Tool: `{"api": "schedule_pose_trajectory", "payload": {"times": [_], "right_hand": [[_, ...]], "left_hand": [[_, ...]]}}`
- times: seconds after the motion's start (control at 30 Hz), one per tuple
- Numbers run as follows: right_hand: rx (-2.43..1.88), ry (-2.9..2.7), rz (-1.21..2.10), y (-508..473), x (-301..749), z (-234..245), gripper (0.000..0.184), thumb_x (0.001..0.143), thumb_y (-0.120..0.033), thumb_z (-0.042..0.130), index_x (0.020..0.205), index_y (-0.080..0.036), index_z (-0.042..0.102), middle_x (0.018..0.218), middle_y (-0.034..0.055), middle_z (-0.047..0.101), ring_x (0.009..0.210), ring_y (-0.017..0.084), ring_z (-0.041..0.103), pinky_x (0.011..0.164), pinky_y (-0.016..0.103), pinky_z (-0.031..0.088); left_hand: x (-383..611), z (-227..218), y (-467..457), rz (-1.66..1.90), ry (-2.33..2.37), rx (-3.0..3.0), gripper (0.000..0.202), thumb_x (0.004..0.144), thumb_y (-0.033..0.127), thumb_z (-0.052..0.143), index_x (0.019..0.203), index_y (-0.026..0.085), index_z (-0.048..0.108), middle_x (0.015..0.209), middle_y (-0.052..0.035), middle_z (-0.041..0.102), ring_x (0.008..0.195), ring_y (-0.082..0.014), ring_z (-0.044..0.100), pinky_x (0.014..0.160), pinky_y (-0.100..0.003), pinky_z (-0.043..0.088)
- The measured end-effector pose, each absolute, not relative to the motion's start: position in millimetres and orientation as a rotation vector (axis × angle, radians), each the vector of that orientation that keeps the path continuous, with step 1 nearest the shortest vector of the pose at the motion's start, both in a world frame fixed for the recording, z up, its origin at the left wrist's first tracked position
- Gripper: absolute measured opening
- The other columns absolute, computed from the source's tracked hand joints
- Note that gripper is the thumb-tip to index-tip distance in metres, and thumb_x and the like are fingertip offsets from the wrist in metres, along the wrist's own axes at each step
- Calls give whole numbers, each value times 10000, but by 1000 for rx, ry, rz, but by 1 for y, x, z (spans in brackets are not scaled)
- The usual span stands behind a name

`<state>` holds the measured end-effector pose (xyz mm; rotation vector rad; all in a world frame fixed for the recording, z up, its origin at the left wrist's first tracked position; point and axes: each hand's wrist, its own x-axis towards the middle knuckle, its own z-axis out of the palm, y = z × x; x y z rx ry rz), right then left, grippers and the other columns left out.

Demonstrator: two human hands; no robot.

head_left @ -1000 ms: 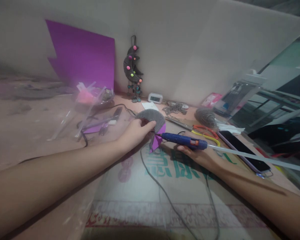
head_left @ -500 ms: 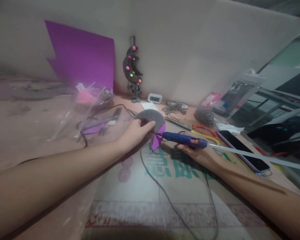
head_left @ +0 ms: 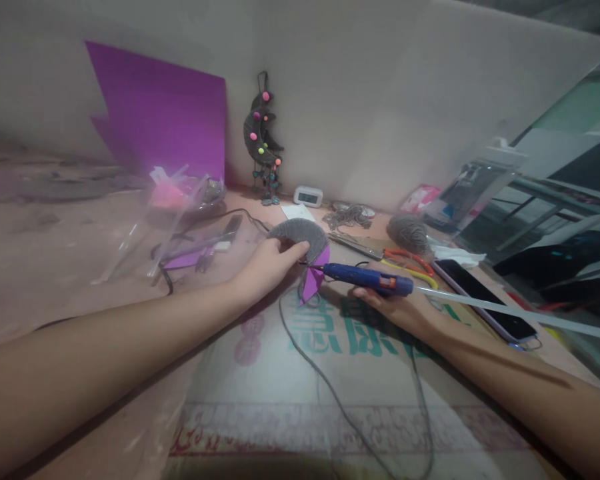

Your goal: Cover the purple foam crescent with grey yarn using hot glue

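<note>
Between the thumb and fingers of my left hand (head_left: 283, 257) is a crescent moon (head_left: 300, 231), mostly wound in grey yarn, with its lower tip showing bare purple card (head_left: 313, 280). My right hand (head_left: 390, 300) grips a blue hot glue gun (head_left: 365, 277), a long clear glue stick (head_left: 510, 311) sticking out of its back. The gun's nozzle touches or nearly touches the inner edge of the crescent, close to my left fingers; exact contact is hard to see. A loose grey yarn strand (head_left: 325, 377) trails from the crescent toward me.
Printed cardboard (head_left: 280, 387) lies under my hands. Orange-and-yellow-handled scissors (head_left: 405, 259), a phone (head_left: 483, 300) and a grey yarn ball (head_left: 409, 232) lie to the right. Behind are a small clock (head_left: 308, 196), a decorated moon hanging (head_left: 261, 137) and purple card sheets (head_left: 170, 113). Glue sticks (head_left: 167, 230) sit left.
The whole view has shifted very slightly. Both hands, the crescent and the glue gun keep nearly the same positions relative to each other.
</note>
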<state>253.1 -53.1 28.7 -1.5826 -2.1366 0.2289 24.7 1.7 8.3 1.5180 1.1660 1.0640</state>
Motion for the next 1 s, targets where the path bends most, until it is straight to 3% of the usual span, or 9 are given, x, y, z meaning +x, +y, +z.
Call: {"api": "schedule_pose_trajectory", "payload": {"times": [0.17,0.4,1.0], "right_hand": [[-1551,-2087,325,-52,255,27,262,773,-503,590,740,-244,560,660,18,615,599,222,584,500,339,474],[-1542,-2097,243,-53,254,32,252,797,-446,580,672,-239,508,586,-4,541,539,184,529,477,303,435],[-1523,-2020,348,-51,260,29,257,808,-447,583,719,-208,555,697,39,627,642,218,595,590,342,477]], "left_hand": [[24,5,4,1081,1127,1515,315,800,473,581,709,174,624,625,2,616,588,-142,537,577,-249,383],[25,2,8,1064,1140,1465,348,780,501,585,712,161,618,650,0,628,586,-135,536,579,-246,390],[24,5,6,1063,1133,1507,319,798,476,566,745,168,632,675,-4,644,601,-141,542,584,-245,406]]}}
